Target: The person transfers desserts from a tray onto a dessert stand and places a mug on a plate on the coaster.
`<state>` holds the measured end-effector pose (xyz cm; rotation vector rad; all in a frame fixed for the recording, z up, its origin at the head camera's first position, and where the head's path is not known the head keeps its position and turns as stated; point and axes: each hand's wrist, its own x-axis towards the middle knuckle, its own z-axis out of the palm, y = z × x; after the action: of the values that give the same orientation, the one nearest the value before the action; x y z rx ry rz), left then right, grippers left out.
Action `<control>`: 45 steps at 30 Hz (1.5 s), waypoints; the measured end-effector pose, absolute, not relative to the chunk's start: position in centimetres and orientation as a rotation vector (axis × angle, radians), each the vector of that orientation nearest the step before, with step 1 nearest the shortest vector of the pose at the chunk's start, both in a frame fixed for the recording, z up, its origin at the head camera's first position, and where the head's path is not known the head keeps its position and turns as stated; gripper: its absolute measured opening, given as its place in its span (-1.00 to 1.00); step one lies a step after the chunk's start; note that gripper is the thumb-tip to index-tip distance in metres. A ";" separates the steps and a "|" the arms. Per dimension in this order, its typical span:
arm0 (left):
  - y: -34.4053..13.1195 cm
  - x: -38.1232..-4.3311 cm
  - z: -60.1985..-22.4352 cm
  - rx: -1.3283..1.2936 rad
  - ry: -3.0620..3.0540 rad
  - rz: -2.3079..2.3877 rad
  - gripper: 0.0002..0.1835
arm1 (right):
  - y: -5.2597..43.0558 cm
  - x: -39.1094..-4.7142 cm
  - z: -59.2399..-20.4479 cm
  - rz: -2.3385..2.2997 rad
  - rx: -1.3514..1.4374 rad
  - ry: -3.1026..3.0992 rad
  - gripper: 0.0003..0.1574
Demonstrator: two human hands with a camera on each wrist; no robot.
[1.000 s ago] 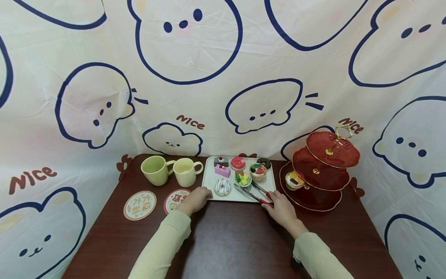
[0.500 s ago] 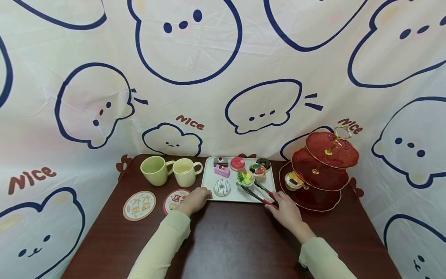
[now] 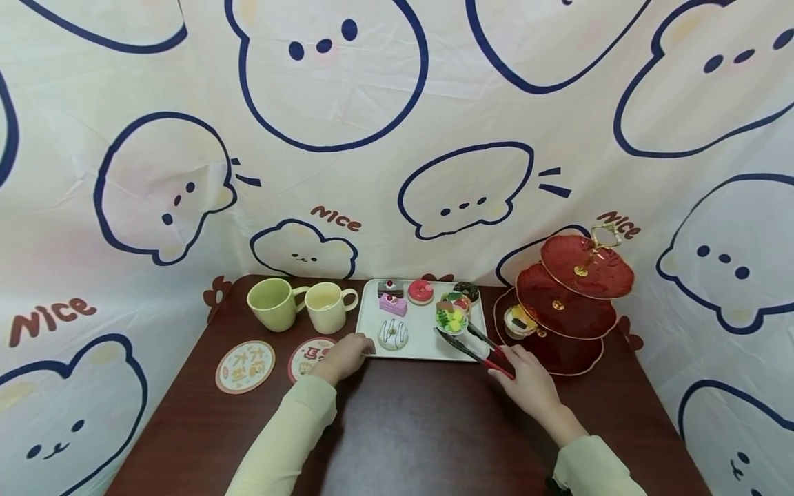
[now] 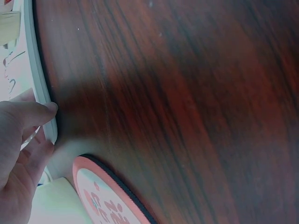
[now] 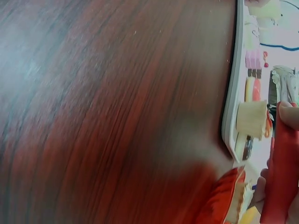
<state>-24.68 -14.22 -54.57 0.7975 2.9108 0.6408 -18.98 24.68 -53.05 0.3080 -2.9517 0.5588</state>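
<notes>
My left hand [image 3: 344,358] pinches the near left corner of a white tray [image 3: 422,337]; the left wrist view shows its thumb [image 4: 35,111] over the rim. In my right hand [image 3: 535,387] are tongs with red handles [image 5: 284,172] and dark tips. Between the tips is a toy fruit tart [image 3: 451,320] with green and yellow topping, seemingly raised above the tray's right part. It partly hides another fruit tart [image 5: 251,119] behind it. Also on the tray are a white striped donut [image 3: 393,334], a pink donut [image 3: 420,292], a dark donut [image 3: 466,290] and two cake slices [image 3: 393,304].
A three-tier red stand [image 3: 561,303] rises right of the tray, with one cream-topped tart [image 3: 518,322] on its bottom tier. Two mugs, one green [image 3: 273,305] and one cream [image 3: 327,308], stand at the left. Two round coasters [image 3: 245,367] lie before them.
My right hand has moved right with the tongs, and the green-and-yellow tart has come along, rightward and apparently up. The left hand stays at the tray corner.
</notes>
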 end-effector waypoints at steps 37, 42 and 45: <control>-14.2 -24.5 -54.6 0.804 2.931 0.642 -0.81 | 32.9 -13.8 -52.2 0.489 0.128 -2.899 -0.18; -14.2 -24.5 -54.6 0.803 2.926 0.646 -0.81 | 33.9 -13.3 -52.4 0.487 0.112 -2.881 -0.19; -14.2 -24.6 -54.7 0.811 2.925 0.653 -0.81 | 34.4 -13.1 -52.4 0.477 0.096 -2.884 -0.19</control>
<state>-24.60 -14.23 -54.70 0.8114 2.9249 0.6527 -13.09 34.44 -52.36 0.0961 -2.8844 0.4774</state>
